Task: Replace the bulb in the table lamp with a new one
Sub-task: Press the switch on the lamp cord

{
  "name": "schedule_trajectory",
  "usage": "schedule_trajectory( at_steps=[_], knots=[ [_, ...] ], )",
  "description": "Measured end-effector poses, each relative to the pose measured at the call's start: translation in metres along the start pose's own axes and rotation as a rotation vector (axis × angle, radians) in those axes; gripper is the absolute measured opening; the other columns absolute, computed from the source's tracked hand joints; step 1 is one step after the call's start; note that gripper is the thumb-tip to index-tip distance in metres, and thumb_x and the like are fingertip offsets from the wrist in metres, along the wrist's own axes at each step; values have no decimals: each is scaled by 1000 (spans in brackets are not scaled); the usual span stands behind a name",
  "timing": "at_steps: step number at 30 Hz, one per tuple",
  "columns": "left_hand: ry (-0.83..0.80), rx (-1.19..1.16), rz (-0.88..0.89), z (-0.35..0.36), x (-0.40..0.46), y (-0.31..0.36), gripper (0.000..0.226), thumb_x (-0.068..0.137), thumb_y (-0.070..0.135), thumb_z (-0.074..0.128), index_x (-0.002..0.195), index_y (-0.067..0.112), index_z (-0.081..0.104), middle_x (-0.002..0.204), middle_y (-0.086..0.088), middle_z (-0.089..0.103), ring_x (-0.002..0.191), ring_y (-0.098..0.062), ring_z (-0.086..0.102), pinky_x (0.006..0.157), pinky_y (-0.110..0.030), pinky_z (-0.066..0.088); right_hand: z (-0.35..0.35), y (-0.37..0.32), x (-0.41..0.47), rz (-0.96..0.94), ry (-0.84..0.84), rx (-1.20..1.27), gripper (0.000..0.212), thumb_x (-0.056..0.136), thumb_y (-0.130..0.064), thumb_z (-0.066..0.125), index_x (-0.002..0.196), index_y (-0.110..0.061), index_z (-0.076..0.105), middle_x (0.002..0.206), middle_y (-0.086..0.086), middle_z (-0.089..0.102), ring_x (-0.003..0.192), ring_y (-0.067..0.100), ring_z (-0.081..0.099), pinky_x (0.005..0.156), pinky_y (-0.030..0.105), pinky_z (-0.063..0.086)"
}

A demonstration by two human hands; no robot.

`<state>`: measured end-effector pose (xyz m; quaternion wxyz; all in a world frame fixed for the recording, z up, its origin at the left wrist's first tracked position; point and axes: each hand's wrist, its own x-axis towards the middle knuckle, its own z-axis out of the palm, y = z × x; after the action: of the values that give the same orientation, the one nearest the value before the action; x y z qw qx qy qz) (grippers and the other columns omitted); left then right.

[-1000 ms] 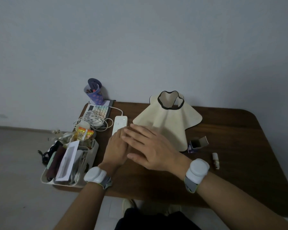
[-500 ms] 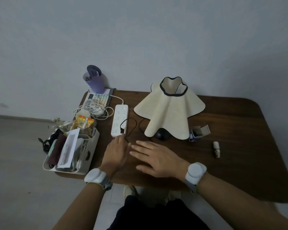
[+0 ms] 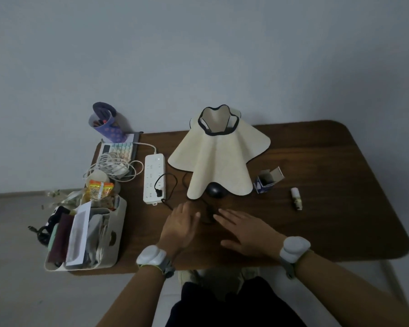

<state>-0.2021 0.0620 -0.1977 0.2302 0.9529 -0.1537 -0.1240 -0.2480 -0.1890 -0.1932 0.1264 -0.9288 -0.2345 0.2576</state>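
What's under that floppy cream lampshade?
Under the lampshade, only a dark rounded base pokes out at its front edge, with a black cord leading away. The bulb and socket are hidden by the shade.

The lamp shade (image 3: 219,159) conceals the socket and any fitted bulb; only part of the dark lamp base (image 3: 215,190) shows beneath its hem. The black cord (image 3: 175,185) disappears under the shade and behind the left hand (image 3: 180,228). The interior of the small open box (image 3: 267,180) is too dark to read. Both forearms are cut by the lower edge. Contents of the organizer bin (image 3: 85,234) overlap and remain indistinct.
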Motion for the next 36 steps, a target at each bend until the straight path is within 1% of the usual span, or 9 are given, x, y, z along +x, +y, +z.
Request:
schedule_trajectory(
  at_steps=[3, 7, 12, 14, 18, 21, 26, 30, 36],
  knots=[
    [-7, 5, 83, 14, 6, 13, 41, 107, 28, 53, 138, 1, 55, 121, -16, 64, 106, -32, 61, 91, -45, 51, 11, 14, -1, 59, -49, 40, 81, 98, -76, 22, 163, -38, -8, 172, -6, -3, 158, 18, 4, 123, 37, 7],
    [-92, 30, 67, 35, 19, 25, 44, 108, 36, 45, 143, 8, 49, 129, -9, 60, 113, -25, 57, 97, -37, 46, 19, 25, 10, 113, -96, 67, 79, 100, -72, 24, 164, -33, -5, 173, -3, -3, 159, 21, 4, 126, 42, 10],
    [-204, 29, -28, 66, 34, 26, 53, 107, 36, 48, 151, 7, 41, 142, -13, 53, 128, -28, 53, 105, -40, 46, 28, 32, 26, 176, -110, 89, 79, 102, -68, 28, 164, -31, -4, 173, 1, 0, 158, 25, 7, 126, 44, 14],
    [-204, 12, -74, 76, 40, 24, 53, 105, 34, 52, 149, 5, 43, 142, -14, 53, 127, -31, 55, 103, -41, 47, 34, 34, 31, 195, -118, 105, 78, 103, -66, 29, 165, -31, -3, 173, 1, 1, 158, 26, 8, 126, 44, 15],
    [-120, 5, -208, 90, 48, 23, 49, 102, 34, 58, 140, 3, 50, 127, -19, 61, 109, -37, 62, 87, -44, 52, 46, 34, 33, 227, -117, 126, 76, 104, -62, 29, 165, -29, -2, 173, 1, 3, 158, 26, 11, 126, 44, 18],
    [-99, 4, -330, 96, 51, 25, 56, 100, 42, 62, 138, 4, 48, 124, -18, 62, 108, -37, 63, 84, -44, 51, 54, 34, 33, 231, -125, 111, 75, 105, -59, 31, 165, -27, -2, 173, 3, 4, 157, 27, 12, 126, 44, 19],
    [-193, 110, -405, 95, 55, 23, 58, 98, 52, 62, 136, 11, 46, 116, -15, 69, 105, -35, 66, 86, -44, 55, 54, 39, 34, 205, -124, 54, 75, 106, -55, 34, 165, -28, -2, 173, 3, 6, 157, 28, 13, 126, 45, 19],
    [-220, 136, -432, 95, 56, 23, 55, 97, 51, 62, 134, 11, 55, 117, -14, 70, 108, -35, 67, 91, -43, 55, 51, 40, 37, 208, -126, 51, 76, 106, -55, 36, 165, -27, -2, 173, 3, 6, 157, 27, 14, 126, 44, 20],
    [-295, -33, -480, 85, 58, 22, 47, 82, 51, 72, 109, 12, 69, 102, -9, 73, 92, -28, 70, 72, -36, 56, 49, 33, 43, 197, -154, 3, 78, 106, -46, 42, 165, -17, 0, 172, 5, 11, 156, 26, 18, 125, 44, 23]
  ],
)
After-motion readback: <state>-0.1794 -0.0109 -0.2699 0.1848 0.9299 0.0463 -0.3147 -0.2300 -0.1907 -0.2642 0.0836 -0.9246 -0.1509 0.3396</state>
